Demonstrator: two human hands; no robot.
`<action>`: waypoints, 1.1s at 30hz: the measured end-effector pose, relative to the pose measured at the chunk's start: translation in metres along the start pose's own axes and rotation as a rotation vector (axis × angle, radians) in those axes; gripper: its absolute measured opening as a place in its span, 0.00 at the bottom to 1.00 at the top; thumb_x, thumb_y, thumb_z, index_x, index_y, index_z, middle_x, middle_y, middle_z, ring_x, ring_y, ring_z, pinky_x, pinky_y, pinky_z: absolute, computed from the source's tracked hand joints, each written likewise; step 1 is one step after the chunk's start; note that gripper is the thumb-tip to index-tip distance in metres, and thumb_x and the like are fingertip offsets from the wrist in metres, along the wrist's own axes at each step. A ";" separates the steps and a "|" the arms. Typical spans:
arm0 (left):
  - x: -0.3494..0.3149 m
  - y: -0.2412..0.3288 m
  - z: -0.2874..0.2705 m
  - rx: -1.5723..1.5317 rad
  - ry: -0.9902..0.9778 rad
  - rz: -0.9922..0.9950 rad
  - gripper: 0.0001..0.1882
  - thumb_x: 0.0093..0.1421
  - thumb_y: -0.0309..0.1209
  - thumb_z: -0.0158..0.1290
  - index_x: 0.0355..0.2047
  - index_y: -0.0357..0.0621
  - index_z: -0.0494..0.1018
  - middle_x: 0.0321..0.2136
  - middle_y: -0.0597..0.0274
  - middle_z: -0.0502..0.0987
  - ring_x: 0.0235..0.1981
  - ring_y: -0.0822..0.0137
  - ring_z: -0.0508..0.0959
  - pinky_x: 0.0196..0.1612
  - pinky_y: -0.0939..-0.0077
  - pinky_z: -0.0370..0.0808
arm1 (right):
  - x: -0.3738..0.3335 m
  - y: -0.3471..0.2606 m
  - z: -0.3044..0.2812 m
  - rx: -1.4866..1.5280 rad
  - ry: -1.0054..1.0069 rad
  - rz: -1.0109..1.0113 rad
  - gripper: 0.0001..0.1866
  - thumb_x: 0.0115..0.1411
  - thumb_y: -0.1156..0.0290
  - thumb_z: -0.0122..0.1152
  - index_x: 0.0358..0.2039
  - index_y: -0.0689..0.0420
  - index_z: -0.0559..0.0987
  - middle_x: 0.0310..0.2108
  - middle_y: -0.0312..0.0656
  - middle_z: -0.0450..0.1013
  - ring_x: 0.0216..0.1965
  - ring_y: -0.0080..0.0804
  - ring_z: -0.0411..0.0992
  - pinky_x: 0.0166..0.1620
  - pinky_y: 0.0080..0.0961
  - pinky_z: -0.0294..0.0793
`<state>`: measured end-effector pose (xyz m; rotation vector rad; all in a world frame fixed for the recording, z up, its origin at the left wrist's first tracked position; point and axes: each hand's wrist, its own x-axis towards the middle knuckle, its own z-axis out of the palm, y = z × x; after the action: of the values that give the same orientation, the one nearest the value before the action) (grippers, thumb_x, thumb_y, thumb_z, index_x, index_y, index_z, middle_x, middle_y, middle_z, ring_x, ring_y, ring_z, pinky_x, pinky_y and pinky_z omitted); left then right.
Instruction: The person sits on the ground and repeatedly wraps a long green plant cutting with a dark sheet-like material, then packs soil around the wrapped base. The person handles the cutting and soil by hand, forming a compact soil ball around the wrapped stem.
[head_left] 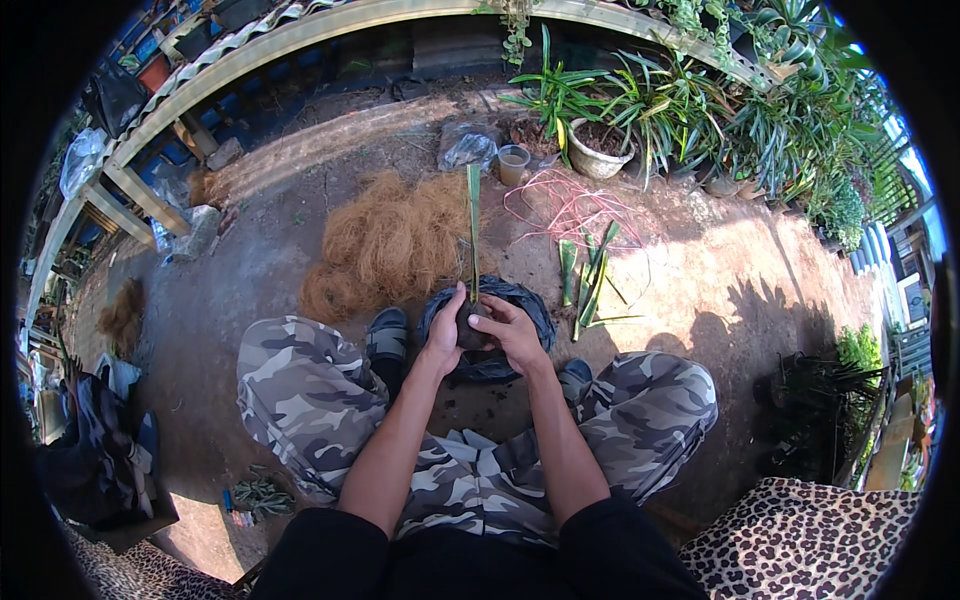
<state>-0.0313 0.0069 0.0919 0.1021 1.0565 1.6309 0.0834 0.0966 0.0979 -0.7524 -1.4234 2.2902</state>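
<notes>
Between my two hands sits a dark ball of soil (pixel 470 326), from which a long narrow green leaf (pixel 474 215) stands straight up. My left hand (pixel 444 328) wraps the ball's left side. On the other side my right hand (pixel 510 330) presses it, with the thumb across its front. Right below the hands is a black plastic bag (pixel 538 305), its rim spread wide; its contents are mostly hidden by my hands. A large heap of brown coconut fibre (pixel 395 235) lies just beyond, to the left.
Pink string (pixel 575 205) lies tangled at the far right, near cut green leaves (pixel 592 280). A cup (pixel 513 165) and a clear plastic bag (pixel 468 147) stand farther back, beside a potted plant (pixel 600 155). Leopard-print cloth (pixel 810 535) covers something at the lower right.
</notes>
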 end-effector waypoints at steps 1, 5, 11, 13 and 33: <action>0.000 0.001 0.001 0.029 -0.019 0.007 0.26 0.66 0.56 0.42 0.38 0.46 0.74 0.29 0.64 0.77 0.27 0.69 0.80 0.26 0.70 0.80 | 0.000 0.000 0.000 0.005 0.014 0.045 0.28 0.54 0.71 0.70 0.54 0.65 0.74 0.37 0.34 0.75 0.34 0.18 0.71 0.31 0.14 0.69; -0.003 0.000 0.002 0.103 -0.040 0.022 0.24 0.68 0.53 0.41 0.38 0.43 0.74 0.29 0.62 0.77 0.26 0.68 0.79 0.24 0.71 0.80 | 0.000 0.002 0.000 0.066 0.011 0.006 0.24 0.53 0.72 0.70 0.51 0.64 0.77 0.29 0.28 0.72 0.26 0.14 0.67 0.26 0.13 0.65; -0.001 -0.002 0.003 0.121 -0.019 0.125 0.21 0.69 0.48 0.45 0.37 0.44 0.76 0.27 0.66 0.77 0.26 0.75 0.77 0.28 0.79 0.76 | -0.002 0.000 0.002 0.036 -0.003 -0.033 0.21 0.54 0.73 0.69 0.48 0.63 0.79 0.30 0.29 0.74 0.26 0.12 0.67 0.25 0.13 0.64; -0.001 -0.004 0.003 0.119 -0.005 0.141 0.20 0.69 0.47 0.46 0.37 0.44 0.76 0.28 0.68 0.77 0.27 0.76 0.76 0.29 0.81 0.74 | 0.000 0.000 0.004 -0.038 0.023 -0.036 0.20 0.54 0.73 0.69 0.48 0.62 0.79 0.30 0.30 0.75 0.26 0.13 0.68 0.25 0.13 0.64; 0.006 -0.007 0.003 0.160 0.019 0.200 0.20 0.68 0.48 0.46 0.36 0.44 0.77 0.28 0.65 0.78 0.26 0.74 0.78 0.26 0.77 0.77 | 0.003 0.005 -0.001 0.123 0.012 -0.030 0.24 0.55 0.75 0.69 0.53 0.63 0.76 0.35 0.33 0.77 0.32 0.16 0.72 0.30 0.14 0.70</action>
<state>-0.0269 0.0132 0.0865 0.3074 1.2226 1.7260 0.0819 0.0968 0.0926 -0.7012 -1.2664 2.3217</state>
